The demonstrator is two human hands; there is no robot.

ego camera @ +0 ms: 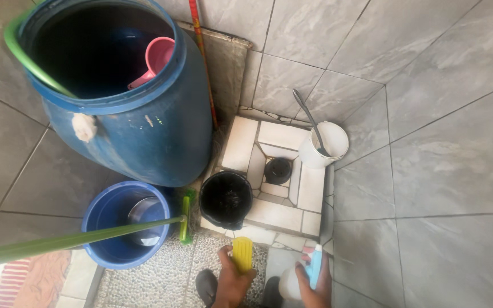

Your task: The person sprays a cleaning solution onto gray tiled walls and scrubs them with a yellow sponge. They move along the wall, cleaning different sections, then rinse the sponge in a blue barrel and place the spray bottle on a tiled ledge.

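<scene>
My left hand (230, 279) grips a yellow brush (242, 253) by its ribbed handle, low in the middle of the view. Close beside it, my right hand (316, 283) holds a white spray bottle (292, 283) with a blue trigger head (315, 266). Both hands hover over a pebbled floor (166, 274), just in front of a raised white-tiled step (275, 214). A black bucket (226, 198) stands on the step's near left corner, a short way beyond the brush.
A big blue barrel (144, 131) with a pink scoop (155, 60) fills the upper left. A blue basin (122, 222) lies below it, crossed by a green handle (75, 240). A white bucket (323, 145) with a ladle and a black drain cover (278, 170) occupy the step. Grey tiled walls enclose the corner.
</scene>
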